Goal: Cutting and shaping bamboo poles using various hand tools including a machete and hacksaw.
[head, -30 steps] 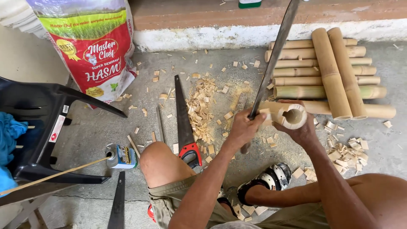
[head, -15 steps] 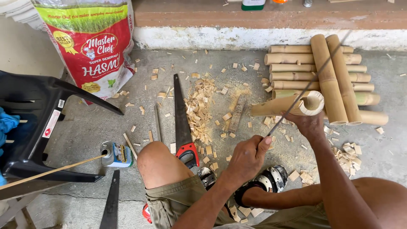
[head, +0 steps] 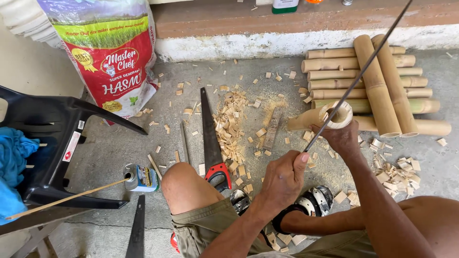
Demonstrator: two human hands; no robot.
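Note:
My left hand (head: 283, 180) is shut on the lower end of a long thin dark blade (head: 363, 71). The blade slants up to the right and crosses the open mouth of a short bamboo tube (head: 311, 117). My right hand (head: 342, 138) grips that tube from below, near its cut end, and holds it tilted just above the concrete floor. Whether the blade's edge sits in the tube's rim is unclear. My bare knee (head: 184, 184) is bent at the lower middle.
Cut bamboo lengths (head: 377, 86) are stacked at the right. A red-handled handsaw (head: 210, 138) lies among wood chips (head: 229, 129). A printed sack (head: 112, 57) leans at the back left. A black plastic chair (head: 52, 143), a small can (head: 139, 177) and a second saw blade (head: 137, 229) are at the left.
My left hand has slid down and back toward me along the blade. The blade has swung from near upright to a flatter slant to the right. The right hand has kept its hold on the tube.

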